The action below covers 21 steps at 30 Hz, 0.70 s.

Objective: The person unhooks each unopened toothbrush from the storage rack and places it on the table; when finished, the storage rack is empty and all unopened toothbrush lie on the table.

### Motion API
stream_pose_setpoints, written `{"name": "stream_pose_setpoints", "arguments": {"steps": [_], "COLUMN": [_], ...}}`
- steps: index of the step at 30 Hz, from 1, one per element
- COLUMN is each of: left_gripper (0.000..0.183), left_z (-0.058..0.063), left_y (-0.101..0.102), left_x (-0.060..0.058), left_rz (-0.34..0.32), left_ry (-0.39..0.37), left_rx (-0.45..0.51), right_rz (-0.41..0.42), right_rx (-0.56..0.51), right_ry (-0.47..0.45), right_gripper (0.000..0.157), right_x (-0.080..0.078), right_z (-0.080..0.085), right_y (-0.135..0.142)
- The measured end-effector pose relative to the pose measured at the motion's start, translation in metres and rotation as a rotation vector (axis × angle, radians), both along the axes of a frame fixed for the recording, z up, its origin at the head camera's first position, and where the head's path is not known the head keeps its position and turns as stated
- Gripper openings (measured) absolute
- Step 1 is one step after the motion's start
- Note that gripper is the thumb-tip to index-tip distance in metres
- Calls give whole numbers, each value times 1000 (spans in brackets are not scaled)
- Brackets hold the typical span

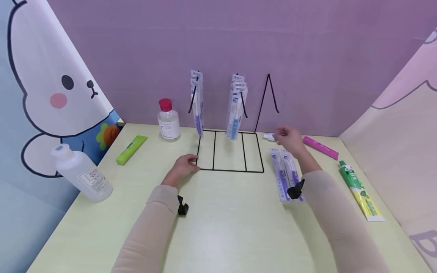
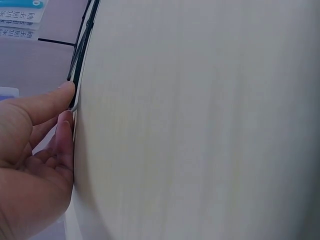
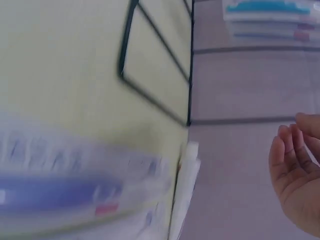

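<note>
A black wire display rack stands against the back wall, with three upright hooks. Packaged toothbrushes hang from two of them: a purple one in front on the left hook, a blue one in front on the middle hook. The right hook is bare. My left hand pinches the rack's front left corner, thumb above the wire. My right hand, fingers loosely bent and holding nothing, is right of the rack, above two packaged purple toothbrushes lying on the table.
A small white tube lies partly behind my right hand. Farther right are a pink tube and a green-yellow toothpaste tube. At left stand a red-capped bottle and a white bottle, with a green tube between them.
</note>
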<state>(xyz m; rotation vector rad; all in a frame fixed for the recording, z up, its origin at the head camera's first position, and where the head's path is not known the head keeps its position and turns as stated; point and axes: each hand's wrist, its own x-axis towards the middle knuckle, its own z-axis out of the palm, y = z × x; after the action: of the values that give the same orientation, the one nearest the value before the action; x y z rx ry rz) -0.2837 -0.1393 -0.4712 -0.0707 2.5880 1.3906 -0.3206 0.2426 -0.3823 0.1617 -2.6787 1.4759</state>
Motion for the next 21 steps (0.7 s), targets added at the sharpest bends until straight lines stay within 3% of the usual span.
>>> {"name": "stream_pose_setpoints", "arguments": {"steps": [7, 13, 17, 21], "left_gripper": [48, 48, 48, 48], "left_z": [1, 3, 3, 3], "left_y": [1, 1, 1, 1], "left_x": [0, 1, 2, 1], "left_rz": [-3, -8, -8, 3], "left_ry": [5, -1, -13, -15], "left_rx": [4, 0, 3, 10], "right_rz": [20, 9, 12, 30], "right_rx": [-134, -270, -382, -429], "right_ry": [165, 331, 373, 372], "right_gripper": [29, 27, 27, 26], "right_x": [-8, -17, -23, -21], "right_z": [20, 38, 48, 58], "right_y": [-66, -101, -113, -121]}}
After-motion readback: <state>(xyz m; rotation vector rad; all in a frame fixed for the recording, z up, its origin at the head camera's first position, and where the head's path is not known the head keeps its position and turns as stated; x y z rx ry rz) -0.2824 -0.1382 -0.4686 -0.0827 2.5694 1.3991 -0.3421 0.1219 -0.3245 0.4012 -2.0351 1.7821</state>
